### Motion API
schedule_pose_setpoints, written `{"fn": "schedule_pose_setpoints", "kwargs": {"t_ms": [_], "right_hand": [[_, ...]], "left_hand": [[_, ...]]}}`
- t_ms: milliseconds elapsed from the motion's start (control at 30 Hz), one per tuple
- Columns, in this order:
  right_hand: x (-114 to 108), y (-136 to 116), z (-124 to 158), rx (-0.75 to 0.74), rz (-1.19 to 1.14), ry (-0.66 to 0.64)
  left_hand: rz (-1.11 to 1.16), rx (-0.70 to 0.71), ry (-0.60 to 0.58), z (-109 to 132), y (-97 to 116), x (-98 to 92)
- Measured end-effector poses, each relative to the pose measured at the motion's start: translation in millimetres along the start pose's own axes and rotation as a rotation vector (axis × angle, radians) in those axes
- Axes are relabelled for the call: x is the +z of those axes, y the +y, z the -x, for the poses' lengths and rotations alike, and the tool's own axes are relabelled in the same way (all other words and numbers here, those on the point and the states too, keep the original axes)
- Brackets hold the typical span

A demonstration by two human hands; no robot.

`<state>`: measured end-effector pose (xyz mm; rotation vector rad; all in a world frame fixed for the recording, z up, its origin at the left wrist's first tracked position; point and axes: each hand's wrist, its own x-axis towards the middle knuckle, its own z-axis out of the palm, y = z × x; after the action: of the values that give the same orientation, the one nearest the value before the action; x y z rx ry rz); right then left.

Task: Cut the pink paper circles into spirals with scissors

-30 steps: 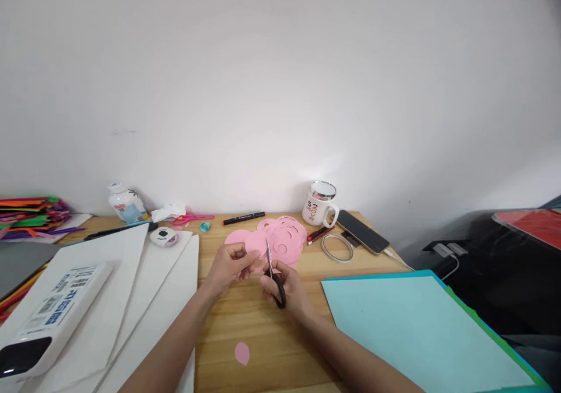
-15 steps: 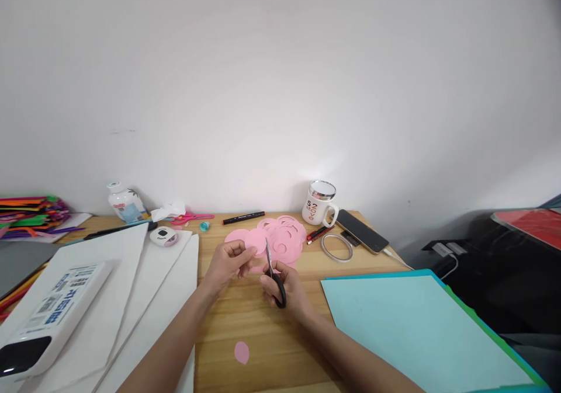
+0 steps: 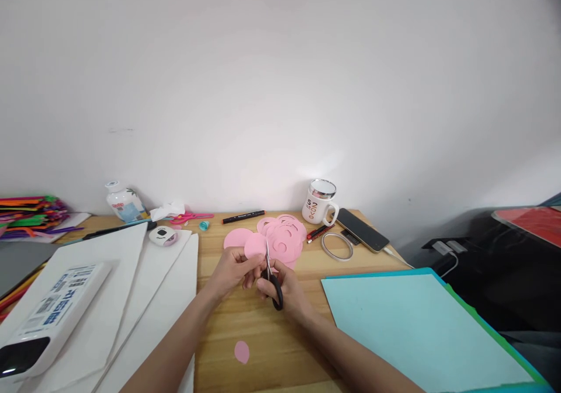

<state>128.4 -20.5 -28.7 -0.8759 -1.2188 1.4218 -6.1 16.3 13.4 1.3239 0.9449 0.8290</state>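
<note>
Between the thumb and fingers of my left hand (image 3: 234, 271) is a pink paper circle (image 3: 255, 244), held up off the desk. My right hand (image 3: 284, 288) grips black-handled scissors (image 3: 275, 288), their blades pointing away from me against the right edge of the circle. How far the blades are parted I cannot tell. Behind the hands lies a pile of pink paper cutouts (image 3: 287, 235), some of them with round openings. Another pink disc (image 3: 238, 237) rests left of the pile. A small pink petal-shaped piece (image 3: 241, 352) lies on the wooden desk (image 3: 263, 337) nearer to me.
White sheets (image 3: 169, 299) with a white device (image 3: 55, 314) cover the left side. Light blue paper (image 3: 416, 329) lies at right. Along the back stand a mug (image 3: 319, 201) and a bottle (image 3: 127, 201), with a marker (image 3: 243, 217), a phone (image 3: 363, 229) and a ring (image 3: 337, 247).
My two hands have come closer together. The scissors have swung more upright and their blades now meet the pink circle's edge, while the circle has shifted slightly toward the right.
</note>
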Motion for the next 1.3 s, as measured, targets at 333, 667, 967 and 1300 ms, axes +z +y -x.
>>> {"fn": "schedule_pose_setpoints", "kwargs": {"t_ms": [333,667,967,1300], "right_hand": [[-2.6,-1.8,-0.9,-0.042,-0.013,-0.01],[-4.1,-0.1,-0.8,-0.007,-0.015,-0.003],[-3.2,0.1,0.9,0.007,-0.043,0.016],[-0.2,0.6,0.6,0.064,-0.117,0.035]], "left_hand": [[-0.047,-0.007,-0.039,0.6,-0.5,-1.3],[-0.006,0.028,-0.004,-0.5,-0.5,-4.1],[-0.005,0.025,0.059,1.0,5.1,-6.6],[0.038,0.029,0.079,-1.9,0.0,-7.0]]}}
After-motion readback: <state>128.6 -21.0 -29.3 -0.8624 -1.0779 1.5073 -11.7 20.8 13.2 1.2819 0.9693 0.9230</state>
